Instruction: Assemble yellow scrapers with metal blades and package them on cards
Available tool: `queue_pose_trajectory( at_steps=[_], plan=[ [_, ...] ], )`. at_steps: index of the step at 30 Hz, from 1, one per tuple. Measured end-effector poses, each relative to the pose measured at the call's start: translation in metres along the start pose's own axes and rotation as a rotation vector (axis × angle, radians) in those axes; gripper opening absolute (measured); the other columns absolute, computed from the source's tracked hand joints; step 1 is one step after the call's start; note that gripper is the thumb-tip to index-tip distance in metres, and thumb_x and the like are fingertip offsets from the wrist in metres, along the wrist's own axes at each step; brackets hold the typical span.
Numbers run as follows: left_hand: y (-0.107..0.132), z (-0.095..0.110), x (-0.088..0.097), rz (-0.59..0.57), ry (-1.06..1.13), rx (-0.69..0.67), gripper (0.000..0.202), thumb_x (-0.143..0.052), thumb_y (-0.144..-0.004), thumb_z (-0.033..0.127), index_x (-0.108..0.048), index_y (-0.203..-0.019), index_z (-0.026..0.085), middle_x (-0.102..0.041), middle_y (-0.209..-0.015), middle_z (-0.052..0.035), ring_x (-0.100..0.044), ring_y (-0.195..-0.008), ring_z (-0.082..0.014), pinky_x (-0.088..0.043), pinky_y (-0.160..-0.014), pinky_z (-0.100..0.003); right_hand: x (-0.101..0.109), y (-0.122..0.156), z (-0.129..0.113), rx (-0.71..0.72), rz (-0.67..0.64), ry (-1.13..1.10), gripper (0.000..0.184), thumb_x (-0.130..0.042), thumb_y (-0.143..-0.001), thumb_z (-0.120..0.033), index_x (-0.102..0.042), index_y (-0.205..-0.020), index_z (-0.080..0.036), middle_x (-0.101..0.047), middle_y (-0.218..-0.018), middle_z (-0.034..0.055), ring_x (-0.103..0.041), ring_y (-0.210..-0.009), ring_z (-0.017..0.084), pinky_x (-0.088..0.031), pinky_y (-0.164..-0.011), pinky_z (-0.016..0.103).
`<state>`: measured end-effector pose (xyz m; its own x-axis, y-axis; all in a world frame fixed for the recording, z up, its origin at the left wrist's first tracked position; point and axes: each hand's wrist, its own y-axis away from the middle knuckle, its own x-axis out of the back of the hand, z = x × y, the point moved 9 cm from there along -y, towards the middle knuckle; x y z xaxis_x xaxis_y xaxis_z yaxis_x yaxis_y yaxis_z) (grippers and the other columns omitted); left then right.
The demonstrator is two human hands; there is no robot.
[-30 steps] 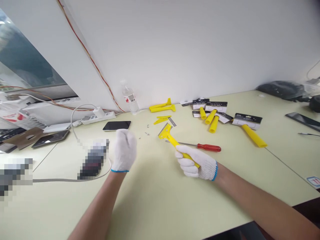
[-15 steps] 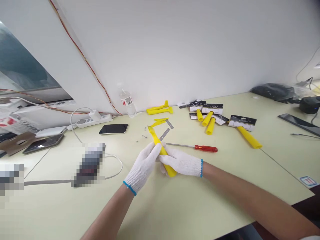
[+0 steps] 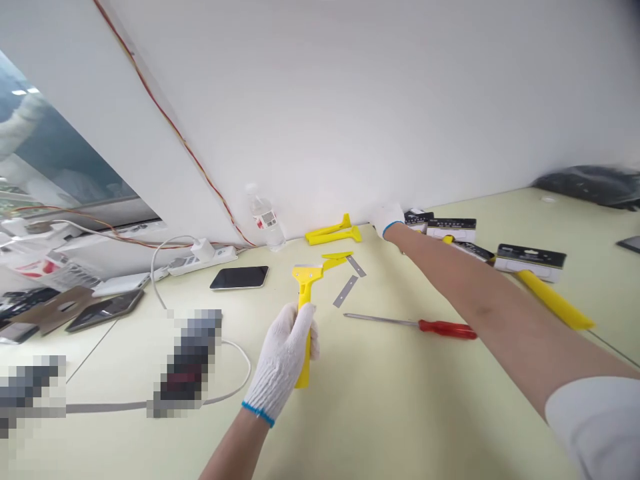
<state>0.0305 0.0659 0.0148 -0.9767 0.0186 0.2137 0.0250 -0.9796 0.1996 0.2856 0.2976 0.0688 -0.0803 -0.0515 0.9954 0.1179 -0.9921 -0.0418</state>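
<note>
My gloved left hand [image 3: 287, 340] is wrapped round the handle of a yellow scraper [image 3: 307, 277], whose blade end points away from me. Two small screws show on its head. My gloved right hand [image 3: 387, 217] reaches far out to the wall, at the left end of the black-and-white packaging cards [image 3: 451, 228]. Its fingers are blurred, so what they touch is unclear. Between the hands lie two metal blades [image 3: 345, 291], a loose yellow scraper part [image 3: 337, 256] and a red-handled screwdriver [image 3: 447, 329]. Two yellow scraper handles [image 3: 335, 235] rest against the wall.
A water bottle [image 3: 267, 220] stands by the wall, with a phone [image 3: 239, 277] in front of it. A power strip [image 3: 203, 259] and cables run along the left. Under my right forearm's far side lies a carded yellow-handled tool [image 3: 555, 300]. A black bag [image 3: 590, 185] sits at the back right.
My right hand has let go of the scraper and moved forward and right to the wall. The left hand alone holds the scraper, now more upright with its head facing me.
</note>
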Motion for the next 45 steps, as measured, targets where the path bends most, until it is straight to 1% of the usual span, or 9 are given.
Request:
queue_pose_trajectory(
  at_steps=[9, 16, 19, 25, 29, 32, 35, 39, 45],
  plan=[
    [-0.012, -0.014, 0.008, -0.014, -0.080, 0.091, 0.053, -0.048, -0.094, 0.073, -0.047, -0.080, 0.022, -0.063, -0.060, -0.0009, -0.057, -0.056, -0.0159, -0.047, -0.063, -0.029, -0.030, -0.053, 0.026, -0.030, -0.006, 0.104, 0.039, -0.064, -0.101, -0.040, -0.068, -0.129, -0.014, -0.068, -0.132, 0.0148, -0.066, -0.119, 0.028, -0.052, -0.104, 0.051],
    [-0.014, -0.017, 0.012, 0.006, -0.158, 0.057, 0.053, -0.043, -0.097, 0.072, -0.051, -0.083, 0.022, -0.058, -0.057, 0.0015, -0.056, -0.057, -0.0157, -0.046, -0.062, -0.027, 0.011, -0.050, 0.026, -0.075, 0.099, 0.104, 0.038, -0.053, -0.099, -0.026, -0.071, -0.126, -0.005, -0.070, -0.125, 0.0300, -0.066, -0.120, 0.040, -0.048, -0.099, 0.048],
    [-0.011, -0.009, 0.017, 0.054, -0.273, -0.019, 0.047, -0.047, -0.098, 0.067, -0.054, -0.086, 0.022, -0.055, -0.061, 0.0030, -0.052, -0.055, -0.0144, -0.042, -0.058, -0.026, 0.038, -0.025, 0.011, -0.037, 0.147, 0.069, 0.039, -0.047, -0.102, -0.026, -0.068, -0.130, -0.009, -0.072, -0.121, 0.0244, -0.068, -0.113, 0.036, -0.049, -0.094, 0.043],
    [0.009, 0.018, 0.008, 0.075, -0.351, -0.192, 0.033, -0.051, -0.100, 0.054, -0.061, -0.096, 0.023, -0.055, -0.073, 0.0011, -0.050, -0.063, -0.0145, -0.037, -0.059, -0.026, 0.074, 0.075, -0.035, 0.090, 0.176, -0.225, 0.029, -0.043, -0.100, -0.024, -0.070, -0.105, -0.015, -0.073, -0.098, 0.0129, -0.066, -0.087, 0.026, -0.044, -0.077, 0.035],
    [0.011, 0.019, 0.006, 0.070, 0.013, -0.183, 0.030, -0.056, -0.099, 0.051, -0.063, -0.103, 0.022, -0.064, -0.084, -0.0010, -0.057, -0.073, -0.0139, -0.046, -0.067, -0.024, 0.074, 0.129, -0.045, 0.016, 0.158, -0.237, 0.017, -0.051, -0.093, -0.022, -0.066, -0.095, -0.015, -0.069, -0.087, 0.0116, -0.062, -0.077, 0.023, -0.038, -0.068, 0.033],
    [0.006, 0.021, 0.011, 0.075, 0.541, -0.195, 0.035, -0.063, -0.096, 0.049, -0.057, -0.121, 0.025, -0.069, -0.126, -0.0060, -0.065, -0.092, -0.0128, -0.054, -0.088, -0.027, 0.065, 0.158, -0.049, -0.050, 0.127, -0.343, 0.012, -0.054, -0.091, -0.024, -0.063, -0.093, -0.017, -0.068, -0.085, 0.0103, -0.061, -0.077, 0.023, -0.037, -0.066, 0.032],
    [0.006, 0.035, 0.012, 0.048, 0.768, -0.268, 0.035, -0.066, -0.096, 0.044, -0.051, -0.122, 0.027, -0.062, -0.144, -0.0083, -0.069, -0.110, -0.0168, -0.056, -0.099, -0.034, 0.051, 0.175, -0.062, -0.026, 0.073, -0.458, 0.010, -0.052, -0.090, -0.022, -0.061, -0.089, -0.019, -0.069, -0.085, 0.0089, -0.060, -0.074, 0.021, -0.035, -0.063, 0.031],
    [0.016, 0.050, 0.016, 0.189, 0.649, -0.390, 0.033, -0.072, -0.090, 0.035, -0.051, -0.114, 0.024, -0.067, -0.135, -0.0098, -0.070, -0.119, -0.0224, -0.059, -0.100, -0.040, 0.034, 0.183, -0.075, -0.023, -0.016, -0.581, 0.006, -0.052, -0.085, -0.021, -0.057, -0.082, -0.019, -0.070, -0.080, 0.0081, -0.061, -0.065, 0.018, -0.035, -0.058, 0.031],
    [0.019, 0.039, 0.012, 0.335, 0.215, -0.382, 0.030, -0.078, -0.081, 0.030, -0.067, -0.108, 0.020, -0.074, -0.116, -0.0088, -0.072, -0.113, -0.0241, -0.057, -0.103, -0.037, 0.026, 0.189, -0.080, -0.050, -0.082, -0.948, 0.008, -0.056, -0.082, -0.020, -0.060, -0.089, -0.019, -0.073, -0.082, 0.0073, -0.069, -0.061, 0.018, -0.049, -0.057, 0.028]
  ],
)
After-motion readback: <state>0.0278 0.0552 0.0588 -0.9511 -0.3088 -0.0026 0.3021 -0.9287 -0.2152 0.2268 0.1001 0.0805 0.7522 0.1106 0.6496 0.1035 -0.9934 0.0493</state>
